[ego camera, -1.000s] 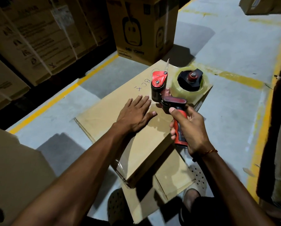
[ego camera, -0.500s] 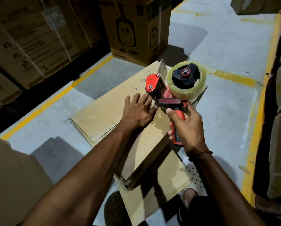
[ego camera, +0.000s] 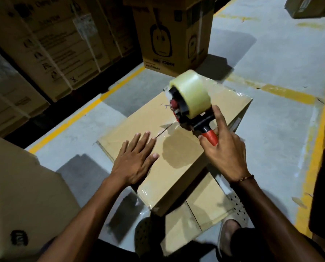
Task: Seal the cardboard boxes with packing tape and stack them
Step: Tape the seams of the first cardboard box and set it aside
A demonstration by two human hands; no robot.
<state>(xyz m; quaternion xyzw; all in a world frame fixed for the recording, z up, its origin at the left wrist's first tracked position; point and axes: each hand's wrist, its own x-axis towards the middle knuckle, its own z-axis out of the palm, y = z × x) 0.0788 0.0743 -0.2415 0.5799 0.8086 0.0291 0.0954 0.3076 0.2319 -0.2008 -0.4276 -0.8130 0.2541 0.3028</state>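
Note:
A flat brown cardboard box (ego camera: 178, 168) lies on the floor in front of me, on a sheet of cardboard (ego camera: 201, 210). Clear tape shines along its top seam and over its near corner. My left hand (ego camera: 135, 161) rests flat on the box top with fingers spread. My right hand (ego camera: 224, 152) grips the red handle of a tape dispenser (ego camera: 190, 103) with the index finger stretched out. The dispenser is tipped on its side above the far part of the box, its clear tape roll facing up, slightly blurred.
A printed carton (ego camera: 174, 33) stands on the floor just beyond the box. Stacked strapped cartons (ego camera: 50, 44) line the left side behind a yellow floor line (ego camera: 86, 112). Another large carton (ego camera: 22, 203) is at my near left. My sandalled feet (ego camera: 231, 229) are by the box's near edge.
The dispenser has swung from upright, roll to the right, to tipped on its side and further over the box. My left hand has slid nearer along the box top.

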